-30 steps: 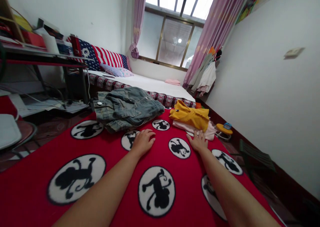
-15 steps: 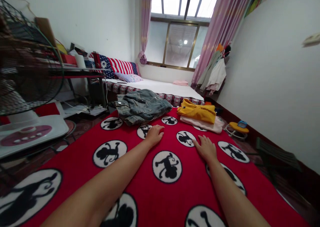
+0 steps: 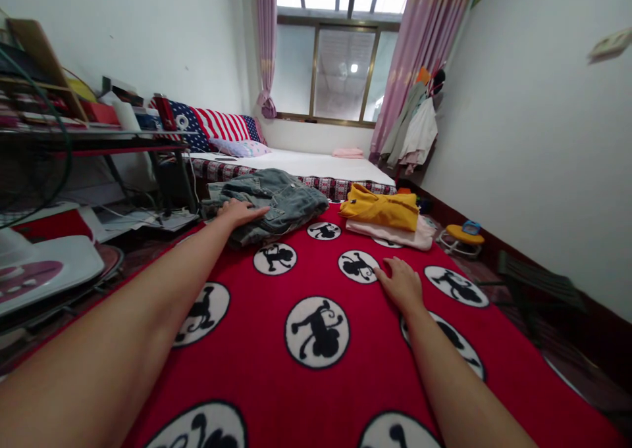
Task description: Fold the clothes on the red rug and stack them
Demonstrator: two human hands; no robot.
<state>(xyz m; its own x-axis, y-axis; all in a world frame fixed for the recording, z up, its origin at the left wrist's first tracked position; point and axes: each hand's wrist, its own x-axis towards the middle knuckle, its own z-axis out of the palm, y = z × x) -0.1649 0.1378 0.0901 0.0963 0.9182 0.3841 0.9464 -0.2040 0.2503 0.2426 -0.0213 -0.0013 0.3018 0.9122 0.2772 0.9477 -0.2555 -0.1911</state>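
A faded blue denim garment point(image 3: 296, 198), bunched in a heap, lies toward the far left of the red cloth point(image 3: 266, 382) printed with black monkeys in white circles. On its near left side rests my left hand point(image 3: 239, 212), fingers stretched out over the denim. My right hand point(image 3: 402, 283) is on or just above the cloth, fingers apart and holding nothing. Beyond it, farther back, sits a folded yellow garment point(image 3: 380, 206) on top of a folded pale pink garment point(image 3: 390, 232).
Behind the cloth stands a bed point(image 3: 306, 164) with a white sheet. On the left are a cluttered desk point(image 3: 148, 139) and part of a fan base point(image 3: 74, 264). A yellow stool point(image 3: 464, 236) and a dark folding stool point(image 3: 538, 283) stand along the right wall.
My left hand has moved from the bare cloth leftward and forward onto the denim garment. My right hand has drawn back from the yellow and pink pile. The camera view has shifted.
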